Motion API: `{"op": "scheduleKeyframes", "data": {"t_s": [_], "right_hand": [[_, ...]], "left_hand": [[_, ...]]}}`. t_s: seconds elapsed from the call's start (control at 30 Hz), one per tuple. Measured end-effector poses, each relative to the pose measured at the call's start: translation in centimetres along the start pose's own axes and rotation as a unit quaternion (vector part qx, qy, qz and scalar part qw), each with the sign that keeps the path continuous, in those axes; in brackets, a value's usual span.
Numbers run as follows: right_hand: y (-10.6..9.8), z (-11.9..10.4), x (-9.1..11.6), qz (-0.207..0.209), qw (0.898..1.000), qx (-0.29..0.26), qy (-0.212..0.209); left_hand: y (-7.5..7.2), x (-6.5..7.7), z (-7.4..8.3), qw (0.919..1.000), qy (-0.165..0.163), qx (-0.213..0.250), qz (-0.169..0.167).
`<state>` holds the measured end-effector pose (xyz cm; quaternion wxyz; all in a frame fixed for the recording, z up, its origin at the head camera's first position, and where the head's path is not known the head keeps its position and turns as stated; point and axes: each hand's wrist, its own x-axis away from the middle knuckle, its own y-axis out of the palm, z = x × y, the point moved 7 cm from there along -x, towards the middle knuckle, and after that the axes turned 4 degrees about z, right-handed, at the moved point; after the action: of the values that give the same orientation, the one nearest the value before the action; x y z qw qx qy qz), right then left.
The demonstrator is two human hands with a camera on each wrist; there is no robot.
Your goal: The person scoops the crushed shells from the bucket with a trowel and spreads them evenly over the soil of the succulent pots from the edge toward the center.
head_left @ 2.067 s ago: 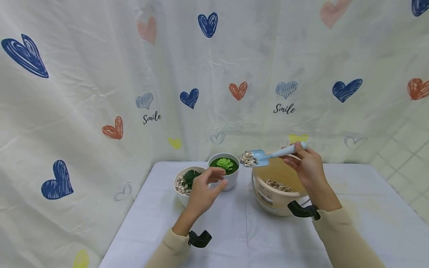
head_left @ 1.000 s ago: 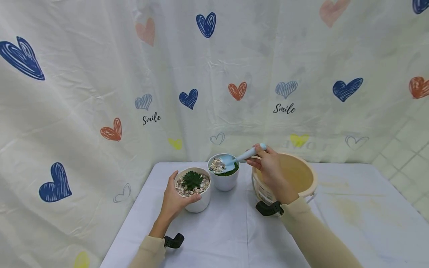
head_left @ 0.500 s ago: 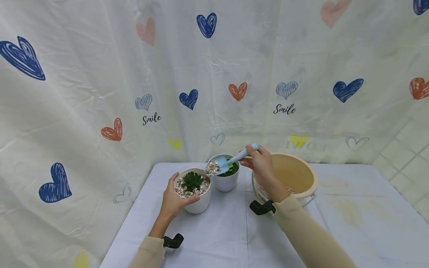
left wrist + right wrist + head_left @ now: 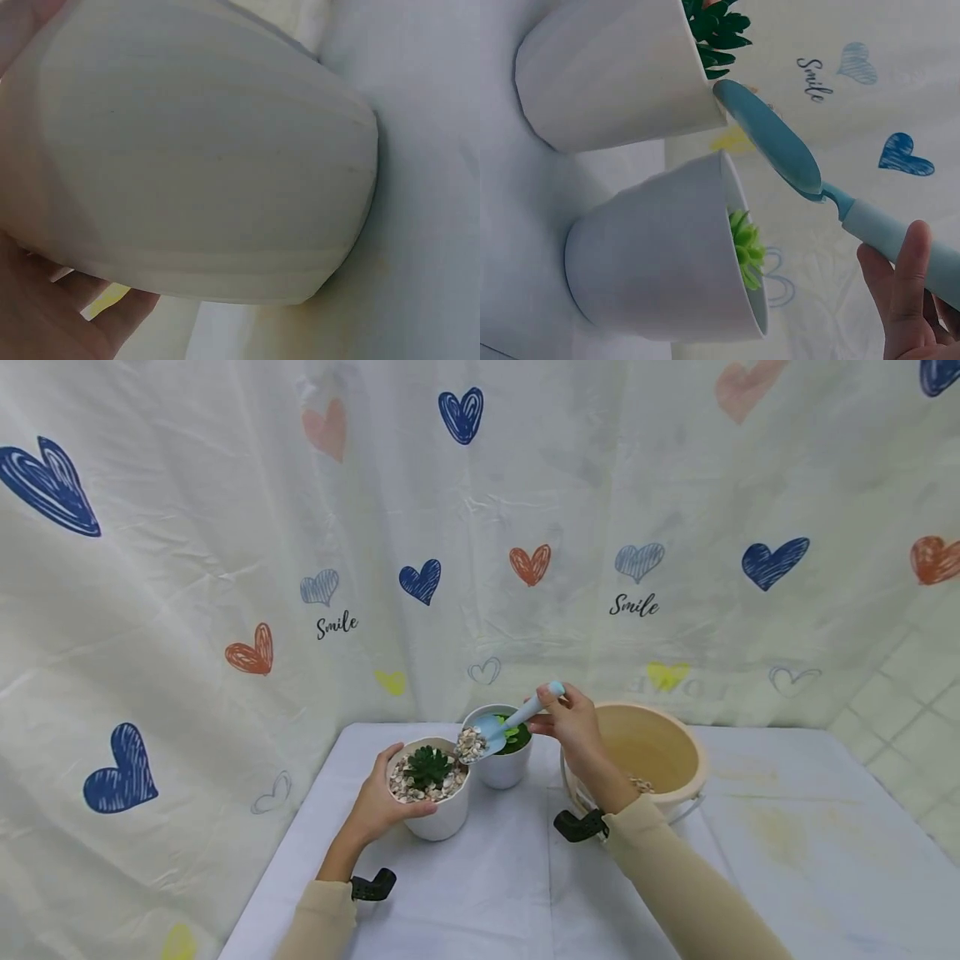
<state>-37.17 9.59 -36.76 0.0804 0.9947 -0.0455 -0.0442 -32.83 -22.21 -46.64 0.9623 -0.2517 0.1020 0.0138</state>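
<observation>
My left hand grips the side of a white pot that holds a dark green succulent among small pebbles. In the left wrist view the pot's wall fills most of the picture, its base at the tablecloth. My right hand pinches the handle of a light blue hand trowel. Pebbles lie on the trowel's blade, whose tip is right at the near pot's rim. In the right wrist view the blade is tilted toward the dark succulent.
A second white pot with a light green succulent stands behind the trowel. To the right is a beige bucket with some pebbles inside, partly hidden by my right arm. A heart-printed curtain hangs behind the white-covered table.
The right hand has carried the pebble-loaded trowel left from over the bucket, past the second pot, to the near pot's rim. The left hand has moved onto the near pot and grips it.
</observation>
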Motion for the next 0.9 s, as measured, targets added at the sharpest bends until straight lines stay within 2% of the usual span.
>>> {"op": "scheduleKeyframes", "data": {"t_s": [0.2, 0.4, 0.67, 0.9], "right_hand": [[0.3, -0.1, 0.3, -0.018, 0.999, 0.023, -0.018], [0.4, -0.2, 0.5, -0.021, 0.999, 0.026, -0.023], [0.4, -0.1, 0.5, -0.017, 0.999, 0.019, -0.031], [0.2, 0.0, 0.6, -0.014, 0.999, 0.018, -0.032]], "left_hand": [[-0.3, -0.2, -0.2, 0.9997, 0.001, 0.003, -0.025], [-0.3, -0.3, -0.2, 0.9994, -0.006, 0.006, -0.035], [-0.4, 0.5, 1.4, 0.9980, -0.009, 0.032, -0.054], [0.0, 0.0, -0.1, 0.9977, -0.001, 0.047, -0.049]]}}
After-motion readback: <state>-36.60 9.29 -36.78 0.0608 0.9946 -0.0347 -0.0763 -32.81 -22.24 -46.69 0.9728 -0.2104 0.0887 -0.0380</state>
